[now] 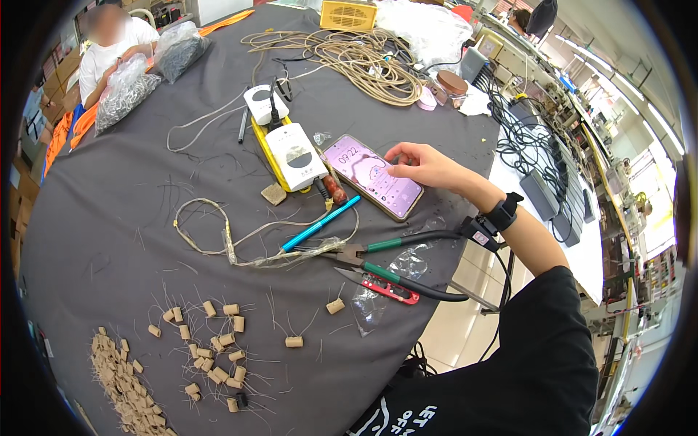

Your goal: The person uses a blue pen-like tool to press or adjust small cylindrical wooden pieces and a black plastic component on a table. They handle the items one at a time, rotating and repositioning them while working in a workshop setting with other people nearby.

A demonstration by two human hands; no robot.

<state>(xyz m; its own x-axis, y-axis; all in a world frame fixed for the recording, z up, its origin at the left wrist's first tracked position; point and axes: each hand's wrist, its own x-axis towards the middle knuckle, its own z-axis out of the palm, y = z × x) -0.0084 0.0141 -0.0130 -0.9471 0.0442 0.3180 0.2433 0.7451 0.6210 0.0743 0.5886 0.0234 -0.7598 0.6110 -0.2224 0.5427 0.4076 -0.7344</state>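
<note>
My right hand [423, 167] reaches in from the right, a black band on its wrist. Its thumb and bent forefinger are apart at the right edge of a lit smartphone [371, 174], which lies face up on the dark cloth. Whether the fingertips touch the screen I cannot tell. My left hand is out of view. Just left of the phone sits a white-and-yellow power strip with plugged-in adapters [297, 154]. Below the phone lie a blue pen [320, 224], green-and-black handled pliers [385, 263] and red thread snips [389, 288].
Small tan cylinders with thin wire leads [225, 339] are scattered at the lower left, beside a dense pile of tan pieces [127, 381]. Coiled beige cable [356, 62] lies at the far side. Another person [109, 47] handles bags of metal parts [129, 91] at the far left.
</note>
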